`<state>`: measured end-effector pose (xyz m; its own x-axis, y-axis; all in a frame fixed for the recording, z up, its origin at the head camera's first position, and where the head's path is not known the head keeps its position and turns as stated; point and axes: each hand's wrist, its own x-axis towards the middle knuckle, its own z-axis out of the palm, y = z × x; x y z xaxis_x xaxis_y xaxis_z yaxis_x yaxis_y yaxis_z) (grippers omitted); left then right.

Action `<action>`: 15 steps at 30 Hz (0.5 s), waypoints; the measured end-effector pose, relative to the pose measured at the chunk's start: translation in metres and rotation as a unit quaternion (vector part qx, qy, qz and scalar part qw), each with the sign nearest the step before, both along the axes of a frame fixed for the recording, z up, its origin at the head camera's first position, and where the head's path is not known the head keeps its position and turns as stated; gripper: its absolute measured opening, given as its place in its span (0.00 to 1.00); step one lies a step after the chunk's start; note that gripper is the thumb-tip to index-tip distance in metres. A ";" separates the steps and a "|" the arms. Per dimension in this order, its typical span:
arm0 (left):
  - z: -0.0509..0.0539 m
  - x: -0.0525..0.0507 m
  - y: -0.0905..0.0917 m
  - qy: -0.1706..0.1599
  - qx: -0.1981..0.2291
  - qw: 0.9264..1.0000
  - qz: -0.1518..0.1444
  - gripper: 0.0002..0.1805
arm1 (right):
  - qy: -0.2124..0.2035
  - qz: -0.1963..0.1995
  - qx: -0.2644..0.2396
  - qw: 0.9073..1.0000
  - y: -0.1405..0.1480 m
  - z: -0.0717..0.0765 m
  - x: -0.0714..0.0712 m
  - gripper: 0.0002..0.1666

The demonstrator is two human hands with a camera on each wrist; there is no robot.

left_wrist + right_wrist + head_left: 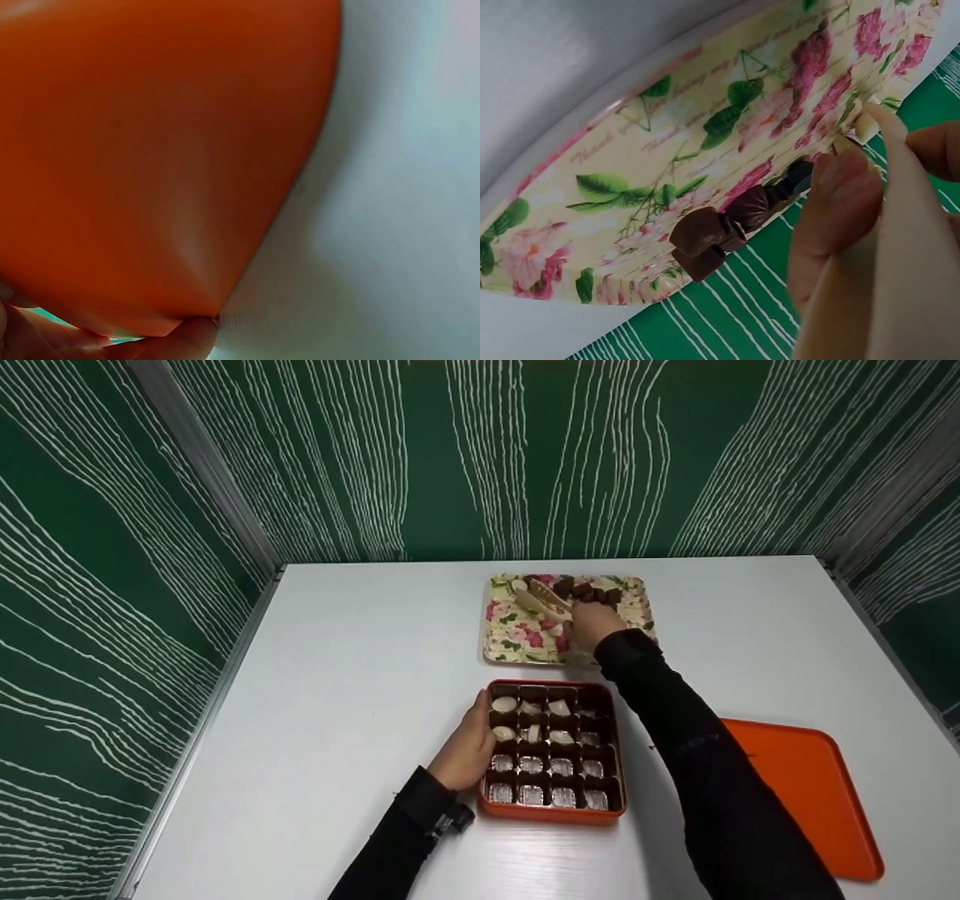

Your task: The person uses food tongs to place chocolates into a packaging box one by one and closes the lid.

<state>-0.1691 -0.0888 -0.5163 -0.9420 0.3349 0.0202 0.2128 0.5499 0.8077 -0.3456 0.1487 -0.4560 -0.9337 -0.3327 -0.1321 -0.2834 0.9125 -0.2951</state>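
Observation:
My left hand (pixel 466 746) rests along the left side of the orange box (pixel 551 812), its fingertips at the box's edge in the left wrist view. Inside, a dark divided insert holds several white pieces in its two far rows; the two near rows show bare compartments. Over the floral tray (pixel 525 649), my right hand (pixel 596 622) grips pale tongs (pixel 907 225), whose tips reach the tray's far left part by a white piece (pixel 519 585). Whether the tips hold it, I cannot tell. Several dark brown chocolates (pixel 705 234) lie along the tray's far side.
An orange lid or tray (pixel 817 795) lies at the right on the white table (pixel 360 675), partly under my right forearm. The floral tray stands just beyond the box. Green walls (pixel 435 457) with white lines rise behind the table and at both sides.

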 end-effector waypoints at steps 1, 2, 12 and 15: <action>0.000 0.000 0.000 -0.002 0.001 1.000 0.001 0.38 | 0.002 0.000 0.002 1.000 -0.001 -0.001 -0.002 0.15; 0.000 0.000 0.000 -0.004 0.001 1.000 0.003 0.38 | 0.004 0.000 0.004 1.000 -0.003 -0.002 -0.004 0.16; -0.002 -0.001 -0.002 0.004 -0.011 1.000 -0.005 0.36 | 0.007 0.014 0.017 1.000 -0.020 -0.004 -0.012 0.18; -0.001 -0.001 -0.001 0.002 -0.012 1.000 -0.004 0.37 | -0.011 0.002 0.008 1.000 -0.024 -0.003 -0.013 0.18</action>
